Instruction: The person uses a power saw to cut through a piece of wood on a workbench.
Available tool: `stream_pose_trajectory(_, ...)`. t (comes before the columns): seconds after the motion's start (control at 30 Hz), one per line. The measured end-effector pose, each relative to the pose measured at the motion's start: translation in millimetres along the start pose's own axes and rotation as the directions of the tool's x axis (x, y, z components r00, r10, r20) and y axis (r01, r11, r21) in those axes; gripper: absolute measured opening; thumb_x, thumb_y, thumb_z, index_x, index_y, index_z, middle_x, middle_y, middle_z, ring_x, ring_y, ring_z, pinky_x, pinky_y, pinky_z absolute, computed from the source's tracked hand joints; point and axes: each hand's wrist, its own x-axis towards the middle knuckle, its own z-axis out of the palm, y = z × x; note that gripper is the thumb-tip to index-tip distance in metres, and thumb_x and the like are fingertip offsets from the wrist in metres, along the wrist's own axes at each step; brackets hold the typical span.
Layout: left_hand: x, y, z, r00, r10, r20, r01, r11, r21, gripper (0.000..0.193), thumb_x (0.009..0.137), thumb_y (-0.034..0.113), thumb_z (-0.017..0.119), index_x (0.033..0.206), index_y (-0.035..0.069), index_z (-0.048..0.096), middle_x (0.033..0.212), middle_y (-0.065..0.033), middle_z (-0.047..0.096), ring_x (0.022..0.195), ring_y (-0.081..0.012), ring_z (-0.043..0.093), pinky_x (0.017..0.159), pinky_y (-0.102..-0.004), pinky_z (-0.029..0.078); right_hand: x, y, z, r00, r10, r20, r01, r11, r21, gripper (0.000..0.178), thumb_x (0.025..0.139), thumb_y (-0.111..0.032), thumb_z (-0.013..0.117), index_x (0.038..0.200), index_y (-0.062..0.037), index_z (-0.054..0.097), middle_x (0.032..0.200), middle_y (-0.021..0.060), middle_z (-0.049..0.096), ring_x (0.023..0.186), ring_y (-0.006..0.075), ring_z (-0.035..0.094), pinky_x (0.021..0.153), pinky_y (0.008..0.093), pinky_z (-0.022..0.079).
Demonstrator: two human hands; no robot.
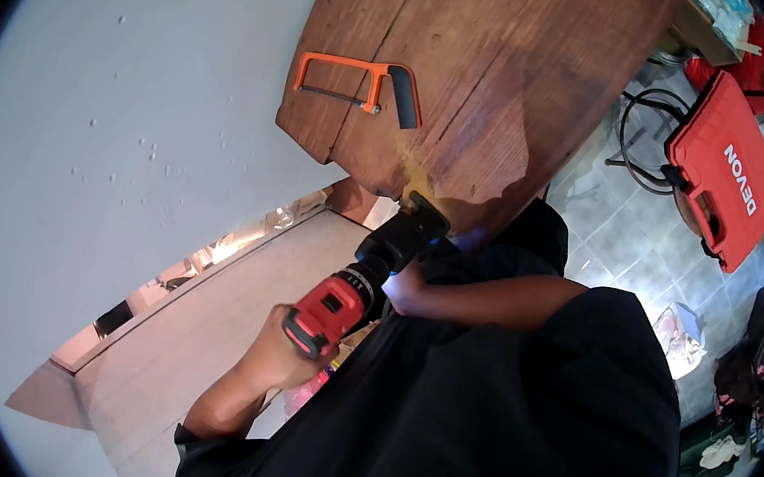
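Note:
My left hand (pixel 285 359) is wrapped around the grip of a red and black cordless drill (pixel 323 311). A black saw attachment (pixel 396 238) is fitted to its front end, and its foot meets the near edge of a brown wooden tabletop (pixel 504 56). Pale sawdust (pixel 418 177) lies on the wood just beyond. My right hand (pixel 405 287) is beside the attachment, mostly behind it, with its fingers hidden. Farther up the tabletop rests an orange hacksaw (pixel 349 66) with a black handle, touched by neither hand.
A pale wall (pixel 134 119) rises along the left of the tabletop. On the right, a red tool case (pixel 728 177) stands over a tiled floor (pixel 621 222), next to a dark round metal frame (pixel 630 139). A cardboard box (pixel 706 35) is at the upper right.

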Motion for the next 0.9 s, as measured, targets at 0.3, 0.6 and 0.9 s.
stream_pose_trajectory(0.3,2.9,6.5,-5.4,1.0,0.016,0.025,-0.016,1.0,-0.008,0.018,0.073,0.001,0.066,0.091,0.003,0.065,0.082,-0.0104,0.069,0.074,-0.025,0.067,0.071,-0.0341,0.055,-4.3,-8.5,6.8,0.993,-0.097,-0.073,0.105,0.988,0.111,0.005,0.1,-0.012,0.054,0.102,-0.0128,0.059,0.083,-0.0004,0.06,0.06,0.0096,0.057,0.049,0.0288,0.045)
stream_pose_trajectory(0.6,7.4,2.6,-9.8,0.999,-0.04,-0.014,0.038,0.989,-0.141,0.018,0.071,0.003,0.073,0.084,0.001,0.06,0.068,-0.0071,0.061,0.06,-0.0187,0.055,0.062,-0.0336,0.05,6.9,16.7,4.8,0.983,0.126,-0.132,-0.105,0.982,0.155,0.018,0.097,-0.001,0.058,0.113,-0.0099,0.056,0.107,0.0036,0.059,0.102,0.0143,0.059,0.09,0.0326,0.053)
stream_pose_trajectory(0.9,7.1,-0.7,-9.6,0.999,-0.037,0.01,0.038,0.992,-0.121,0.015,0.072,0.002,0.071,0.085,0.002,0.062,0.068,-0.0072,0.062,0.061,-0.0183,0.056,0.063,-0.0331,0.05,5.9,16.3,2.7,0.993,0.082,-0.09,-0.072,0.992,0.104,0.019,0.095,0.0,0.061,0.111,-0.009,0.056,0.107,0.0038,0.059,0.1,0.0145,0.059,0.089,0.0334,0.053)
